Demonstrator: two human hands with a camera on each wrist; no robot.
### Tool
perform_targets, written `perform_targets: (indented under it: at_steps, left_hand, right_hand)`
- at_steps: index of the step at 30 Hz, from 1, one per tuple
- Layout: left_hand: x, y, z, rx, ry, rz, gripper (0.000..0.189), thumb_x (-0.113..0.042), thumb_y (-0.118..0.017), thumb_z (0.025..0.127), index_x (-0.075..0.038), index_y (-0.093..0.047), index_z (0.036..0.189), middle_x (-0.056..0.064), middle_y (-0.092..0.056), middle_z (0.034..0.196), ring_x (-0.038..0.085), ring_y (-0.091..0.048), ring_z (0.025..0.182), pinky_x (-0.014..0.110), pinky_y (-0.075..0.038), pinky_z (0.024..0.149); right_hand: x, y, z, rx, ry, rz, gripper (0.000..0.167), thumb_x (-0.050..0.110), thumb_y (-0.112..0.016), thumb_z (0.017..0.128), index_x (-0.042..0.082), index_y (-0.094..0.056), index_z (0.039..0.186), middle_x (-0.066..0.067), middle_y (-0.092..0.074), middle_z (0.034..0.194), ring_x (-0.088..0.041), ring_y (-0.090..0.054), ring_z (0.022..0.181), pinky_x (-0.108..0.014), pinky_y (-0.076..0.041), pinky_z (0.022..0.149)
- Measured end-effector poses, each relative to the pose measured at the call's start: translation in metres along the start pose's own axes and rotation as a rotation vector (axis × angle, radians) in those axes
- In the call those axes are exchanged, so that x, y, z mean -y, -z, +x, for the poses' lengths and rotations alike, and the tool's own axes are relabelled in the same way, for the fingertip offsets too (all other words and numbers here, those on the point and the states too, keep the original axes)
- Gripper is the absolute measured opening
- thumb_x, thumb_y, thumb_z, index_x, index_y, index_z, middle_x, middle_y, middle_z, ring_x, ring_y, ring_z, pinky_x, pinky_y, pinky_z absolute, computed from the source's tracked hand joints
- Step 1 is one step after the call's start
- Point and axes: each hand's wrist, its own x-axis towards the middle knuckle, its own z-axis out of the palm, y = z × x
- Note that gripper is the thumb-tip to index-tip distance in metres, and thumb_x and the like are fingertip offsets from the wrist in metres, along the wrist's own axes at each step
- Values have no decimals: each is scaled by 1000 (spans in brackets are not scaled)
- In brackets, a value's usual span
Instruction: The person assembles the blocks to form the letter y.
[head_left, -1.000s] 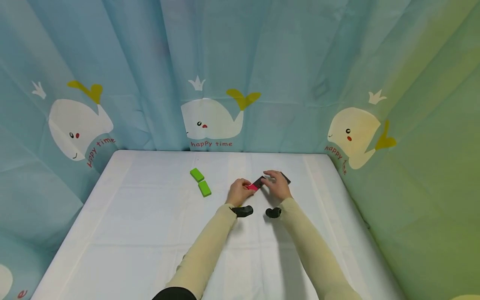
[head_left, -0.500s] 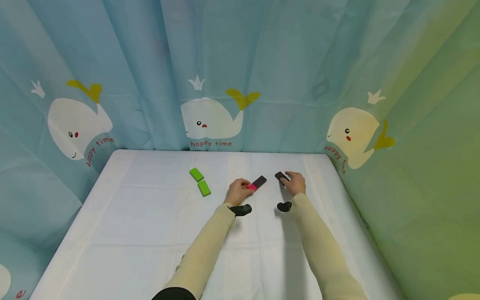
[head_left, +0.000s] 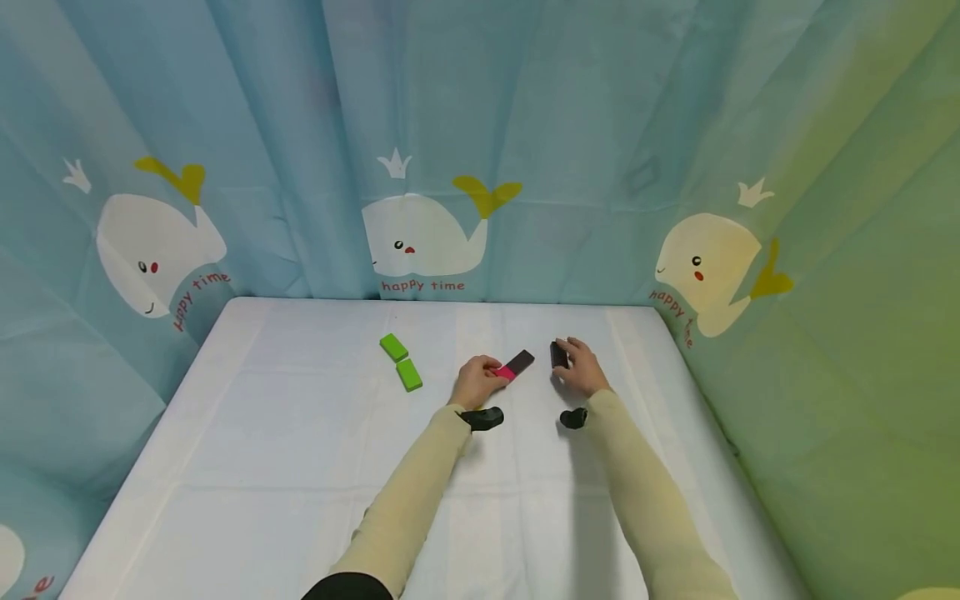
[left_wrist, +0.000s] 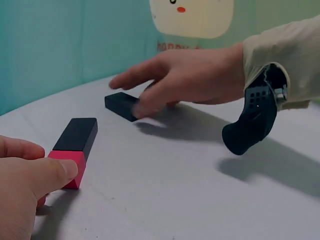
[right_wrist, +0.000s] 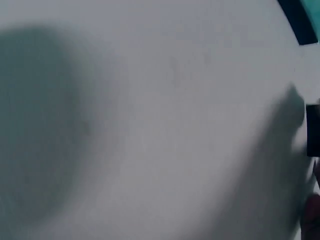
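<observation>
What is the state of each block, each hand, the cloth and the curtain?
Left hand: pinching the pink block.
Pink block: end against the left black block.
Left black block: not in either hand.
Right hand: holding the right black block.
Right black block: lifted or resting, unclear.
Far green block: lying flat.
Near green block: lying flat.
White cloth: spread out, creased.
Curtain: hanging in folds.

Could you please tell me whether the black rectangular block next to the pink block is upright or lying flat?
Lying flat: the black rectangular block rests broad face up on the white tabletop.
</observation>
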Motion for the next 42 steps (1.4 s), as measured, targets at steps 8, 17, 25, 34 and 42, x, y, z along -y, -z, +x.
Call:
perform_targets:
  at_steps: [8,17,25,34,42]
  left_hand:
    - [0,-1,0,-6,-10,20,32,-13,-78,85,-2,-67,113,6,-64,96,14,-59,82,30,-50,80]
    - [-5,-1,-2,-15,9,30,31,-13,-78,85,-2,-67,111,6,-64,94,15,-59,81,29,-50,80]
    - [-5,-1,-3,-10,11,45,30,-13,-77,85,-2,-67,111,5,-63,94,15,-59,81,29,-50,80]
    - [-4,1,-1,-16,31,45,28,-14,-78,85,-3,-67,109,5,-62,94,15,-57,81,30,-50,80]
    - [-8,-1,-2,-20,33,48,28,-12,-78,85,-3,-67,108,5,-63,93,14,-58,79,29,-50,77]
  right_hand:
    - [0,1,6,52,43,-102,55,13,-68,89,-3,-51,138,-34,-40,140,-53,-37,127,-62,-35,102]
    - [10,-7,9,-121,-34,39,48,22,-69,93,-3,-58,132,-34,-42,131,-46,-37,125,-58,-32,104]
    - [13,-15,18,-102,-159,-7,47,21,-66,94,-2,-56,134,-36,-36,139,-54,-30,129,-62,-30,104]
    - [15,-26,24,-150,-158,5,46,25,-68,92,-1,-61,130,-36,-39,135,-52,-34,127,-60,-33,103]
    - [30,-25,26,-96,-140,-27,46,23,-66,95,-3,-58,132,-35,-40,136,-51,-35,129,-59,-29,107]
